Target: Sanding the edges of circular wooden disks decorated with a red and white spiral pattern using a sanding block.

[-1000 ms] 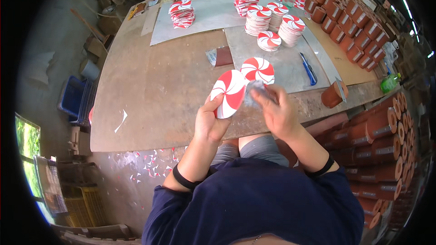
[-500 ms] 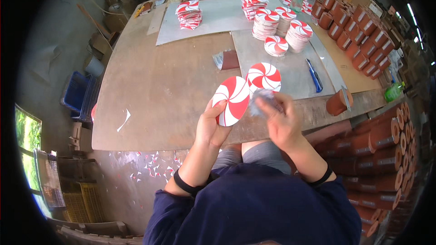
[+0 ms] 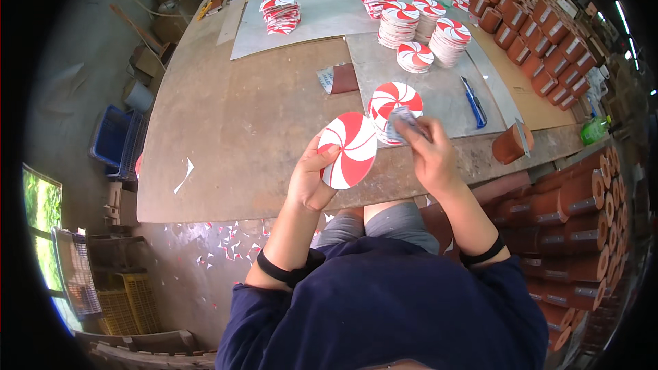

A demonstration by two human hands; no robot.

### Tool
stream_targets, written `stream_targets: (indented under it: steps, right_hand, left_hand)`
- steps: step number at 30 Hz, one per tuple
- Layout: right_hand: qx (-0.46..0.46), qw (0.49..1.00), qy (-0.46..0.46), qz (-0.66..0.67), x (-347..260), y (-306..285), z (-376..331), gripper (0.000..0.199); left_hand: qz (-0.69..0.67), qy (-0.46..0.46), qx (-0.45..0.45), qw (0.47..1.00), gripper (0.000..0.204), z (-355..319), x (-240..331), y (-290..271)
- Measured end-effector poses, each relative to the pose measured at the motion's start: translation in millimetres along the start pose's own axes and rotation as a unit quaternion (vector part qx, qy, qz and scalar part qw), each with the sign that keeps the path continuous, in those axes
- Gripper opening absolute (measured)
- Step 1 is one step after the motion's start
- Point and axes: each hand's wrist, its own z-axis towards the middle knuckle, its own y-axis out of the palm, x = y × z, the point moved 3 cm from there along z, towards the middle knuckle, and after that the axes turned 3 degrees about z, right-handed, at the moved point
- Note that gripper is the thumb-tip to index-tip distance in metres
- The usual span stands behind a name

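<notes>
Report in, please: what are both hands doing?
Left hand holding red-and-white swirl disc. Right hand pinching grayish folded piece, possibly sandpaper. Piece partly hides another swirl disc from view.

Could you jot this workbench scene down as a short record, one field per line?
Left hand: holds a red-and-white disc
Right hand: grips a small greyish pad, material unclear
Under the pad in view: second swirl disc
Tool on table: blue cutter, right of the second swirl disc
Farther back: disc stacks, brown cylinders
Floor: red and white scraps
</notes>
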Motion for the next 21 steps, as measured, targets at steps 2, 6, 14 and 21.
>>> stream_targets:
  steps: [2,6,14,21]
  right_hand:
    - [0.046,0.998,0.029,0.008,-1.5,-4.1,-3.2,0.044]
    - [-0.056,0.996,-0.058,0.05,-31.0,-0.9,-8.2,0.045]
    - [-0.046,0.996,-0.066,0.049,-26.6,-5.3,-13.8,0.045]
    - [0.034,0.999,0.01,0.036,-11.1,-11.9,-19.6,0.044]
  left_hand:
    - [0.01,0.008,0.012,1.0,0.04,1.1,-2.1,0.1]
    - [0.042,0.024,0.017,0.999,0.043,-3.2,-2.6,-2.3]
    - [0.102,0.05,-0.013,0.993,0.045,-2.2,4.8,3.5]
    - [0.147,0.057,-0.013,0.987,0.046,-5.7,12.3,7.5]
